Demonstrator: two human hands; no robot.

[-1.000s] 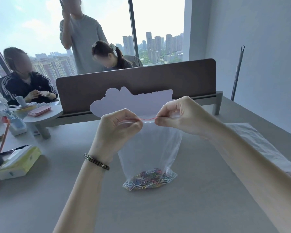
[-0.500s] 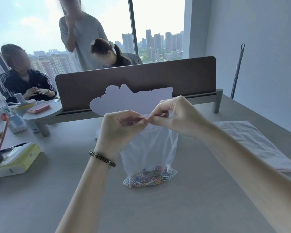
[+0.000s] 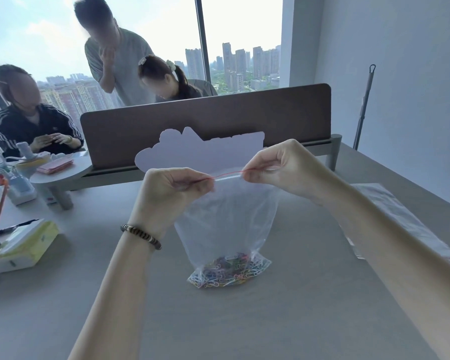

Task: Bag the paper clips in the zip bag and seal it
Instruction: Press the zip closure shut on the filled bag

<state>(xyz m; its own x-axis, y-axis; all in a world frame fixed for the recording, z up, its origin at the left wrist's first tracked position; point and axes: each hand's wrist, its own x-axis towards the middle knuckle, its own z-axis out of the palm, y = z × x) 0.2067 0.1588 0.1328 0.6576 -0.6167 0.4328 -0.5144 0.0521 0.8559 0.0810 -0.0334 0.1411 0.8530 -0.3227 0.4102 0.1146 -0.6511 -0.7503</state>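
A clear zip bag [image 3: 226, 224] stands upright on the grey table [image 3: 283, 320], its bottom resting on the surface. Several coloured paper clips [image 3: 229, 272] lie heaped in its bottom. My left hand [image 3: 170, 189] pinches the left end of the red zip strip [image 3: 227, 174] at the top. Pinching the right end of that strip is my right hand [image 3: 278, 168]. Between the two hands the strip is stretched nearly straight.
A brown desk divider [image 3: 218, 120] runs across behind the bag, with three people beyond it. A tissue pack [image 3: 24, 246] and a pen lie at the left. Flat clear bags [image 3: 398, 216] lie at the right. A pole leans on the right wall.
My hands came close together along the zip strip half a second ago, then spread apart again; my right hand now pinches farther right and the strip is taut.
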